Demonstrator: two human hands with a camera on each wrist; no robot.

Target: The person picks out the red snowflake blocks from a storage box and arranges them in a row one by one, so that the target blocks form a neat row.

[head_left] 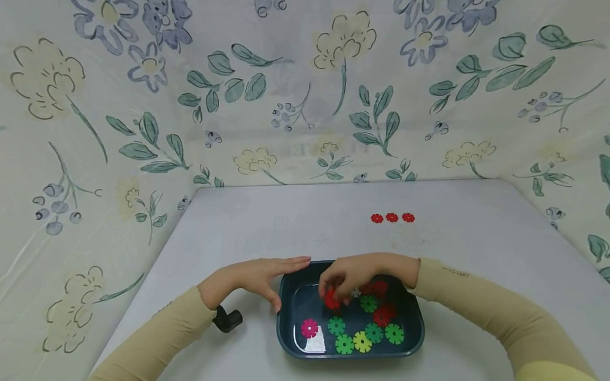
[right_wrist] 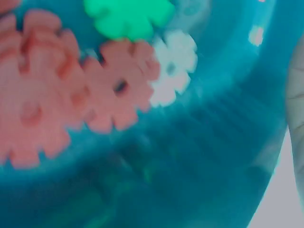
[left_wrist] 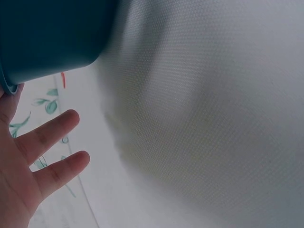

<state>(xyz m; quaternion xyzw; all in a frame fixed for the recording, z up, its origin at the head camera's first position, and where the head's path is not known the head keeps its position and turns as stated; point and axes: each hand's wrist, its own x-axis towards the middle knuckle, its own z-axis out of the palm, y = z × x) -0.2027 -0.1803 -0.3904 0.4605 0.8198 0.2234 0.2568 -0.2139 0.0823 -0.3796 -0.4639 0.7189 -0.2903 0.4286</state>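
Note:
A dark blue tray holds several notched, flower-shaped plastic discs. My left hand rests at the tray's left end, its fingers extended along the rim and its thumb by the side wall. In the left wrist view, the same hand has two fingers spread below the tray. Inside the tray, my right hand pinches a red disc between thumb and fingers. Close by lie red discs, a green disc and a white disc, blurred in the right wrist view.
Three red discs lie in a row on the white table beyond the tray. A pink disc and a yellow disc are in the tray's near part. A black device sits at the left wrist. Flower-patterned cloth hangs behind.

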